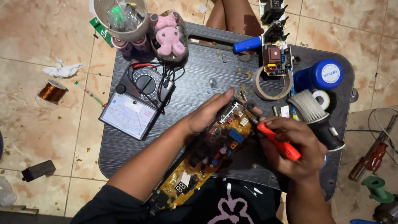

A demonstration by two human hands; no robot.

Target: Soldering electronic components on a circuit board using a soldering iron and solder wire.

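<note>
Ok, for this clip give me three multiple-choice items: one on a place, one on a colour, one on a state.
1. Where does the analog multimeter lie?
A. on the dark tray table, on its left part
B. on the floor tiles
C. on the circuit board

2. What colour is the handle of the tool in the right hand?
A. blue
B. orange-red
C. green

3. What is the left hand doing?
A. hanging free
B. gripping the yellow circuit board
C. holding the brush

Answers: 1 A, the meter rests on the tabletop; 2 B, the handle shows orange-red; 3 B, the fingers lie on the board.
</note>
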